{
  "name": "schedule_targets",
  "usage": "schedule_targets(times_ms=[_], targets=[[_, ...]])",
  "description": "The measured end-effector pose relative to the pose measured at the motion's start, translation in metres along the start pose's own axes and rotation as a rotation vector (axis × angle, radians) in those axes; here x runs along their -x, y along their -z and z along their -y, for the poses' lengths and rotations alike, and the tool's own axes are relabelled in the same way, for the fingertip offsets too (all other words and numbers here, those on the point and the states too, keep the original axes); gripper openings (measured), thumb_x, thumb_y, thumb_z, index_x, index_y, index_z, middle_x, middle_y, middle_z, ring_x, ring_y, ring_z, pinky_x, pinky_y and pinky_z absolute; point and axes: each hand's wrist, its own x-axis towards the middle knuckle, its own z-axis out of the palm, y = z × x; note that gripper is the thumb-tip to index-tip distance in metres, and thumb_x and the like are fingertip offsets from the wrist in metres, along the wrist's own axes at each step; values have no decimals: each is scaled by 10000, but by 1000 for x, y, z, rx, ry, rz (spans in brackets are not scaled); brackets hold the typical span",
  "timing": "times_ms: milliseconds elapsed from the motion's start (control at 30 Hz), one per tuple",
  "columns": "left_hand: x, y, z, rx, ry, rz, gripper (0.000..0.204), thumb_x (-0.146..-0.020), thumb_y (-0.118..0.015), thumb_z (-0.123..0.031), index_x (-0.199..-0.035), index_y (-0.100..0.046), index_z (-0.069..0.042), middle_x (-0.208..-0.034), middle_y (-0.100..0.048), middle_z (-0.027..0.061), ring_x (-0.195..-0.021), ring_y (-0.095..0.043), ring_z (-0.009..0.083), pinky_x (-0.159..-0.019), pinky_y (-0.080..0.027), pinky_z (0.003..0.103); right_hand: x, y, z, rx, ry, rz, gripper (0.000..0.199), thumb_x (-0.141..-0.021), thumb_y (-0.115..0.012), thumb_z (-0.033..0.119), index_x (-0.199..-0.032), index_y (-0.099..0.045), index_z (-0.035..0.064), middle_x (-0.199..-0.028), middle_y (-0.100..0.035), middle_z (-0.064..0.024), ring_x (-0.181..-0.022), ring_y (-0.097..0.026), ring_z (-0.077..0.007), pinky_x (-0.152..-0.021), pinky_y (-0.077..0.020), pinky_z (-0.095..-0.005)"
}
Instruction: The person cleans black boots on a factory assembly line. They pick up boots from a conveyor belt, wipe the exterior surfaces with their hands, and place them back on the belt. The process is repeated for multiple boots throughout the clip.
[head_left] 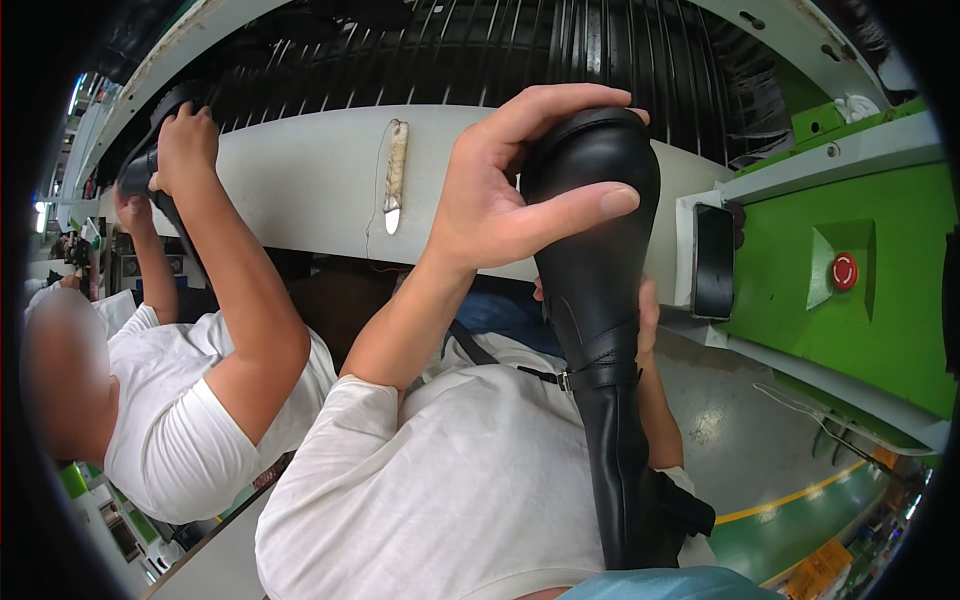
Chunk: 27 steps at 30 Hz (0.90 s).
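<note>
Two hands gripped one tall black leather boot, which stood close against the person's white T-shirt. The left hand was clamped around the rounded toe end at the top, thumb pressed across the front of the leather and fingers curled over the crown. Below that grip the boot narrowed to a strap and small buckle, then ran down as a long shaft toward the lower edge. The right hand sat behind the boot just under the left hand's hold, only fingertips and part of the palm showing past the leather; it lay against the boot, though how tightly it closed could not be told. Beyond the left hand's knuckles ran a pale conveyor frame, with a small knife-like tool hanging on it. Right of the grip stood a green machine housing with a red round button. Far to the left of the grip, a co-worker's raised hand held another dark shoe.
</note>
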Motion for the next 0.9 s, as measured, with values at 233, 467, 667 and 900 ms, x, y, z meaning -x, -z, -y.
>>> schedule_targets(times_ms=[233,467,667,900], targets=[[2,1,1,7,-9,-17,627,-900,-901,-141,-1446,-667,60,-1313,-798,253,-1162,-806,271,-1034,-654,398,-3,-3,4,29,10,1,1180,-1014,-324,953,-1485,-568,-101,-1250,-738,-260,-1142,-749,-304,-966,-602,-381],[2,2,0,-1,6,-19,611,-904,-897,-126,-1440,-670,60,-1292,-808,247,-1141,-812,266,-1021,-657,389,-4,-1,3,12,-6,13,1192,-1003,-352,962,-1490,-557,-107,-1256,-734,-270,-1145,-750,-307,-961,-602,-381],[3,3,0,-4,-7,-32,563,-896,-897,-129,-1386,-688,53,-1280,-812,249,-1125,-816,260,-1014,-656,388,-5,-4,2,-24,4,20,1212,-989,-367,974,-1499,-546,-111,-1261,-731,-274,-1140,-752,-305,-951,-609,-370],[5,3,-6,-26,-11,-28,544,-887,-899,-118,-1356,-688,60,-1264,-812,268,-1130,-817,278,-1014,-654,398,-3,-4,5,47,-1,-5,1139,-1012,-418,909,-1467,-575,-123,-1240,-740,-266,-1109,-763,-294,-930,-621,-360]])
